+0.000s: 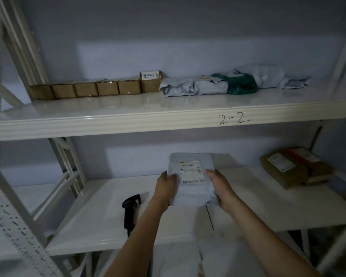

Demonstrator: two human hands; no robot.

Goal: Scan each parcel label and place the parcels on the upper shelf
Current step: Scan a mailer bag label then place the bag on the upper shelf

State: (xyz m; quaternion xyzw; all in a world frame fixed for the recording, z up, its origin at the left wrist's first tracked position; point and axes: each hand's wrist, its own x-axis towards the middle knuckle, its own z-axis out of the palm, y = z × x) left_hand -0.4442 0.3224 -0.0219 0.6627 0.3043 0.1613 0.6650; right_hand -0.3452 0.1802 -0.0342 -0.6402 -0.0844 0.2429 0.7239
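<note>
Both forearms are stretched forward over the lower shelf (248, 206). White parcel (192, 178) is gripped on its left edge by the left hand (166, 184) and on its right edge by the right hand (221, 186), label (192, 172) facing up, held above the lower shelf. Black scanner (130, 210) is laid on the lower shelf, left of the hands. Brown boxes (294, 166) are stacked at the right. On the upper shelf (168, 120), marked "2-2", a row of cartons (96, 88) and bagged parcels (218, 84) is seen.

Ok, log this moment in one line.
hands: left and right hold parcel | label: up | scanner: lower shelf
</note>
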